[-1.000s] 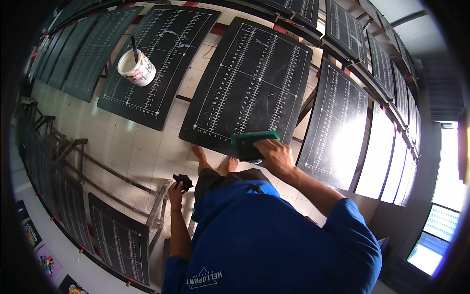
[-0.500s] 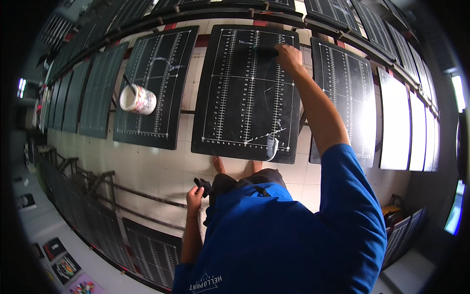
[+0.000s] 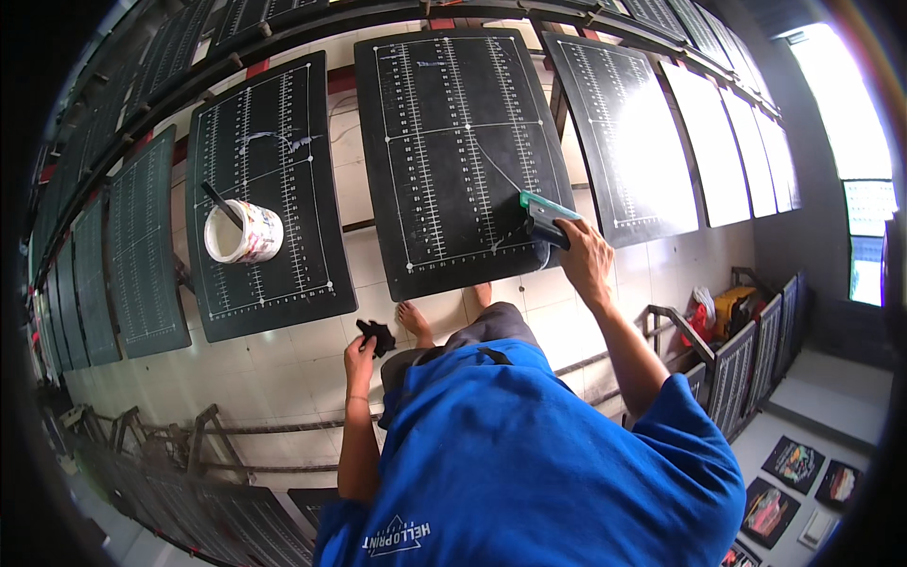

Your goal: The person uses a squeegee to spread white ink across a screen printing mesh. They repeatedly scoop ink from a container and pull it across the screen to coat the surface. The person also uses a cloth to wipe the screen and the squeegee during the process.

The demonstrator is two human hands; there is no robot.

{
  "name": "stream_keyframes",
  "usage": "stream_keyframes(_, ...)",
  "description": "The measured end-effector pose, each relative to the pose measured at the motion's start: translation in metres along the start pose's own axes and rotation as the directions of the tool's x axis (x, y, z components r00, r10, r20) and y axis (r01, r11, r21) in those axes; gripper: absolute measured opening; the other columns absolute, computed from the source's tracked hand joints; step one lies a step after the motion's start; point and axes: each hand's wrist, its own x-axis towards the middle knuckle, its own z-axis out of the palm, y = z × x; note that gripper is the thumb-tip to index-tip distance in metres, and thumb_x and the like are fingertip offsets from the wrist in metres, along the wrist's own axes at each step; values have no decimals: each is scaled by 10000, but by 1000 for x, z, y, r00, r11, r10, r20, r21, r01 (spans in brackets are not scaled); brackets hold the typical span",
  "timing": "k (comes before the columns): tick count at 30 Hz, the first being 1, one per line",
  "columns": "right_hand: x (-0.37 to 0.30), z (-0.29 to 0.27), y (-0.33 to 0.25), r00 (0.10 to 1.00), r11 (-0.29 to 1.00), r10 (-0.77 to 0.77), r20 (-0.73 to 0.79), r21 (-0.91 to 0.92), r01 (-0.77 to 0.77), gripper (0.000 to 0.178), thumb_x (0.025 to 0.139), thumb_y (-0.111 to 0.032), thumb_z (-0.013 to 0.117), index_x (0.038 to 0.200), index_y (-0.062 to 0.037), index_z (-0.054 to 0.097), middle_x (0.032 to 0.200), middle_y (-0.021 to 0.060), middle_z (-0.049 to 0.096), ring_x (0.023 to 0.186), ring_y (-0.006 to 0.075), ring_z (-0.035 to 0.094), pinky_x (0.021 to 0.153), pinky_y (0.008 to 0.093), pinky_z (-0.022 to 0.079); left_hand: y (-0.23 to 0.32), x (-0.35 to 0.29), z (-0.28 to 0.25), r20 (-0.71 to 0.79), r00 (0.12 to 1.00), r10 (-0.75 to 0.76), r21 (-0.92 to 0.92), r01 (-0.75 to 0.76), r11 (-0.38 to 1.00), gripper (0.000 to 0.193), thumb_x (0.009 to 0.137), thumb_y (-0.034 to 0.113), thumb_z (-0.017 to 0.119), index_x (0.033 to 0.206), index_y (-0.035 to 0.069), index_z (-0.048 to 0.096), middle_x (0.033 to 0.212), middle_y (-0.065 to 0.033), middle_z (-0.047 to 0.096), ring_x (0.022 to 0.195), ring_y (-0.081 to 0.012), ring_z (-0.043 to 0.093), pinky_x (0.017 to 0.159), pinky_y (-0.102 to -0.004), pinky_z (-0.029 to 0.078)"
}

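A squeegee (image 3: 540, 214) with a green edge and a dark handle is gripped in my right hand (image 3: 590, 263). Its edge meets the near right part of a black board (image 3: 430, 180) marked with white rulers and dots. A whitish smear shows by the board's near edge, partly behind the squeegee. Low in front of me, my left hand (image 3: 359, 359) pinches a crumpled black cloth (image 3: 379, 335), off the boards. On the neighbouring board (image 3: 307, 227) to the left stands a paint-spattered white tub (image 3: 260, 233). A dark stick (image 3: 220, 201) leans out of it.
More marked boards stretch to both sides, including one on the right (image 3: 619, 161) that shines with glare. A dark rail (image 3: 331, 21) runs behind them. At my right lie a yellow item (image 3: 735, 307) and a red bag (image 3: 697, 321) near racked boards.
My right hand has come from the far end of the middle board to its near right corner with the squeegee. My left hand still holds the black cloth. The view has turned.
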Motion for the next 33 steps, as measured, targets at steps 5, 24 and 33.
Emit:
stream_keyframes(5,-29,13,-62,948,945,315,41,-104,-309,402,786,-156,719,1184,-152,670,1141,88,649,1051,305,649,851,434,536,47,28,18,199,979,34,-36,-28,999,355,919,272,668,1096,-35,686,890,-115,706,741,-161,645,669,-299,516)
stream_keyframes(24,91,60,-76,646,-223,143,750,661,-717,189,796,-86,654,954,18,645,931,151,704,865,282,712,837,373,601,-40,32,-49,-67,988,138,-26,-140,990,394,901,303,682,1070,-53,678,888,-136,703,787,-200,638,701,-336,495)
stream_keyframes(33,180,91,-58,696,-340,33,718,663,-667,114,801,-188,683,859,-99,642,792,48,689,678,202,663,638,332,558,-93,-86,-74,-218,902,-374,-292,305,906,275,929,265,650,1014,8,698,826,-47,692,715,-127,644,573,-290,506)
